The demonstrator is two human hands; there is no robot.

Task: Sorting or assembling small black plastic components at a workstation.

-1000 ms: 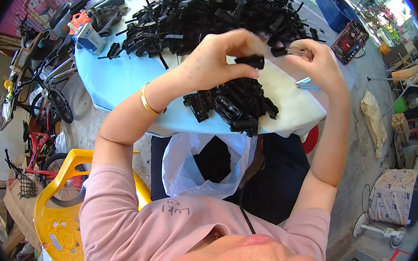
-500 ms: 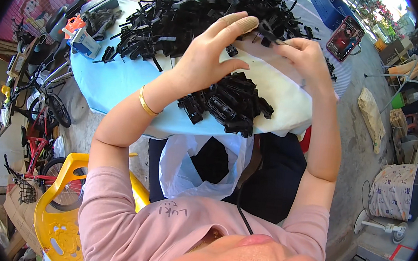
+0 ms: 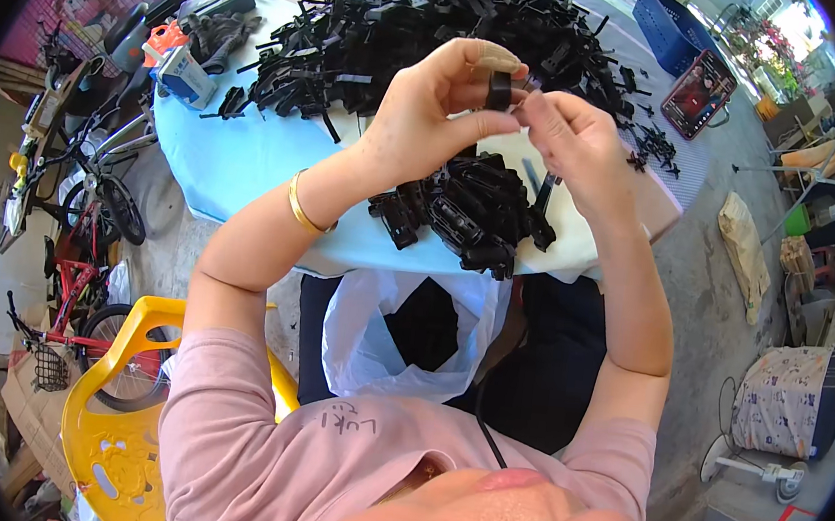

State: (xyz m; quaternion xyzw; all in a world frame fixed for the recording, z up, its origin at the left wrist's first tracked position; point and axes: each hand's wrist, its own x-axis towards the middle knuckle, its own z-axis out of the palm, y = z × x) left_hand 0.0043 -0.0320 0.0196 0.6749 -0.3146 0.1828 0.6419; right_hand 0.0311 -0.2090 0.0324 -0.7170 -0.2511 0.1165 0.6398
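Note:
My left hand (image 3: pixel 420 110), with tan covers on some fingertips, pinches a small black plastic piece (image 3: pixel 499 90) between thumb and fingers above the table. Right beside it, my right hand (image 3: pixel 581 148) is closed, its fingertips meeting the piece. A slim dark-handled tool (image 3: pixel 546 191) sticks out below the right palm; its working end is hidden by the fingers. Beneath both hands, a small heap of black plastic parts (image 3: pixel 473 211) lies near the table's front edge. Farther back rises a large mound of loose black parts (image 3: pixel 389 32).
A cloth-covered table (image 3: pixel 206 165) holds a blue-white box (image 3: pixel 184 77) at left, a phone (image 3: pixel 699 95) on a stand and a blue basket (image 3: pixel 673 32) at right. An open white plastic bag (image 3: pixel 355 335) sits at my lap. A yellow chair (image 3: pixel 123 443) stands at left.
My hands have drawn closer together, the right moving left and down. The black piece now sits between the left thumb and fingers, and the slim tool shows below my right palm.

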